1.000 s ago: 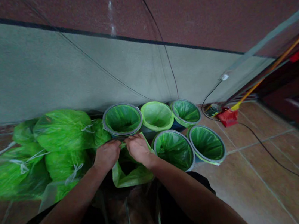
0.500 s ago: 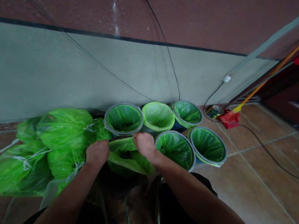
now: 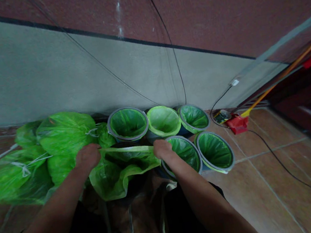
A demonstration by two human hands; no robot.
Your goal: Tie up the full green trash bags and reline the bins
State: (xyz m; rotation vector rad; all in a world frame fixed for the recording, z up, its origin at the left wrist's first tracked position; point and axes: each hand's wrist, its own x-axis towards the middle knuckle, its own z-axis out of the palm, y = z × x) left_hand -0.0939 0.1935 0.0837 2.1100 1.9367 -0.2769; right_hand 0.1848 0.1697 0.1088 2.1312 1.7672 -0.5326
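Green plastic bag [image 3: 123,172] pinched open by left hand [image 3: 87,157], right hand [image 3: 163,148] | tied bags [image 3: 65,134] left | lined buckets [image 3: 127,124] ahead

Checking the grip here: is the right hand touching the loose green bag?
Touching. The head view shows the right hand holding the stretched top edge of the green bag.

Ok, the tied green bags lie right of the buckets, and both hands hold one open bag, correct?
No: the head view shows the tied green bags left of the buckets. The left hand and right hand do hold the open bag.
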